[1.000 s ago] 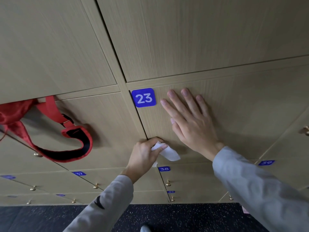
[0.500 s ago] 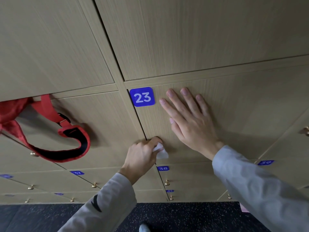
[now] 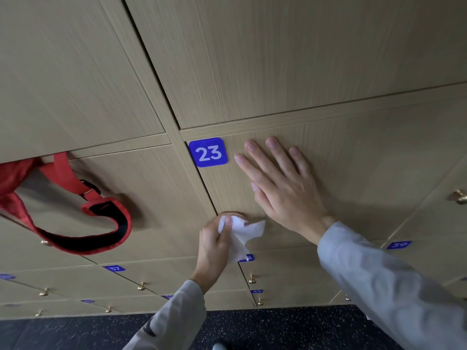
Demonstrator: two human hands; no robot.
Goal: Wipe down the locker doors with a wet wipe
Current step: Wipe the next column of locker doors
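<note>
The left hand (image 3: 214, 245) pinches a crumpled white wet wipe (image 3: 240, 233) between thumb and curled fingers and holds it against the lower left corner of the beige wood-grain locker door (image 3: 353, 168) that carries the blue square number plate reading 23 (image 3: 208, 152). Part of the wipe hangs loose below the fingers, over the seam to the door beneath. The right hand (image 3: 280, 190) lies flat on the same door, fingers straight and slightly spread, palm pressing the panel just right of the plate; it holds nothing.

Judged from this, the wiping is in hand on door 23, at its bottom edge. No wet streak or sheen shows on any panel, so I cannot tell which doors have been cleaned.

To the left, a red fabric bag strap with a black padded inner face (image 3: 83, 223) dangles out of a neighbouring locker and drapes over that door; it would need moving aside before that panel can be wiped properly. Below run further rows of numbered doors with small brass knobs (image 3: 251, 279), down to the dark speckled floor (image 3: 278, 327). Much of the locker wall seems still to lie ahead.
</note>
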